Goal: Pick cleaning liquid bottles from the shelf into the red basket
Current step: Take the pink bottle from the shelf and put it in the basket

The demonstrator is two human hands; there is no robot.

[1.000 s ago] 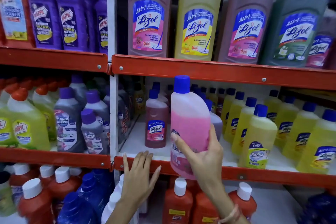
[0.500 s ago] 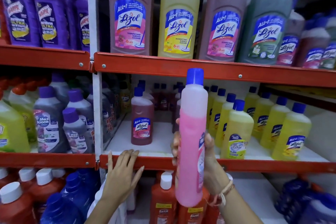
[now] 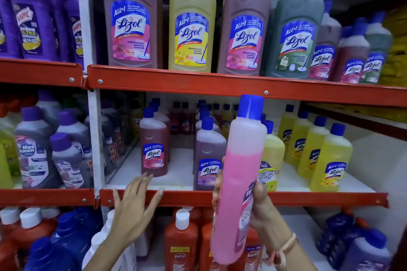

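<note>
My right hand [image 3: 261, 207] grips a tall pink bottle [image 3: 239, 178] with a blue cap, held upright in front of the middle shelf and turned edge-on to me. My left hand [image 3: 134, 209] is spread flat with fingers apart, hovering by the red front rail [image 3: 187, 197] of that shelf, holding nothing. On the white shelf board behind stand a reddish Lizol bottle [image 3: 154, 149], a purple Lizol bottle [image 3: 208, 160] and a yellow Bactin bottle [image 3: 272, 160]. The red basket is out of view.
Large Lizol bottles [image 3: 191, 28] line the upper shelf. Yellow bottles [image 3: 330, 156] fill the middle shelf's right side, grey Max Kleen bottles [image 3: 33, 149] the left bay. Orange Bactin bottles [image 3: 181, 242] and blue bottles [image 3: 63, 237] stand below. A white upright post [image 3: 95, 138] divides the bays.
The pink bottle has come off the shelf and lower toward me, turning from face-on to edge-on in my right hand. My left hand stays near the rail, fingers spreading wider.
</note>
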